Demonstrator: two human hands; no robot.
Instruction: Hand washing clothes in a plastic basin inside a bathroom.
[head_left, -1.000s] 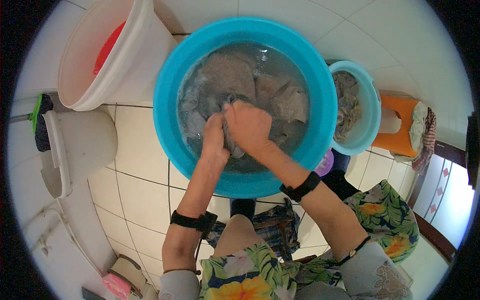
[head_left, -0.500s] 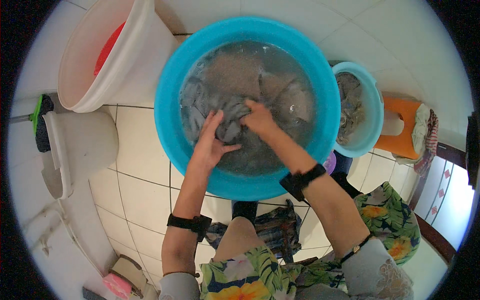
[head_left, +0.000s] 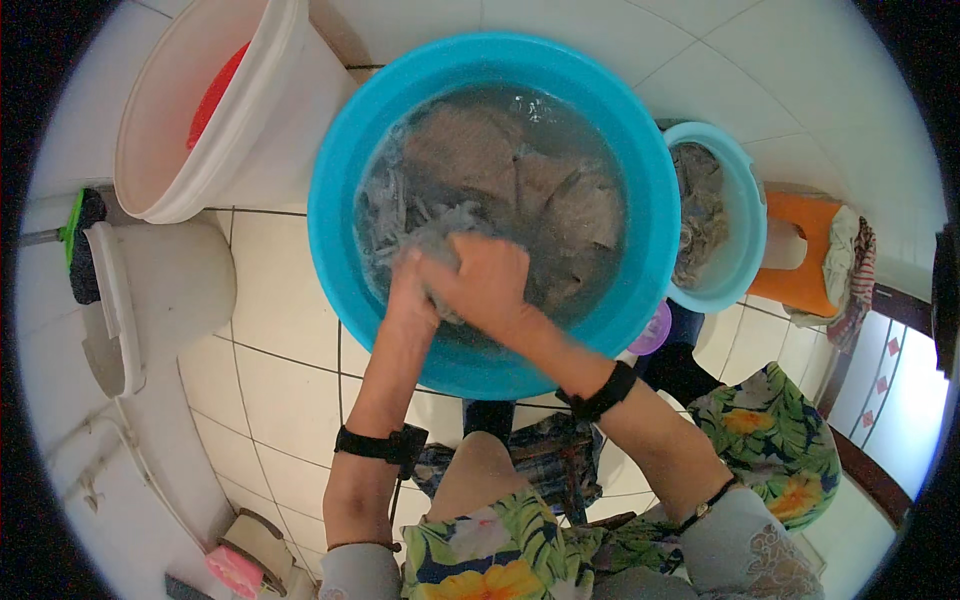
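Cloth (head_left: 448, 222), grey and wet, is in the head view just left of the centre, inside the tub (head_left: 335, 215). Left hand (head_left: 409, 289) and right hand (head_left: 488, 281) are side by side, both closed, gripping it. Basin (head_left: 746, 228) stands at the right of the frame.

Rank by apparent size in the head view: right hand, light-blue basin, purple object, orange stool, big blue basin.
1. Big blue basin
2. Light-blue basin
3. Orange stool and right hand: too close to rank; stool partly covered, hand probably nearer the camera
4. Purple object, partly hidden
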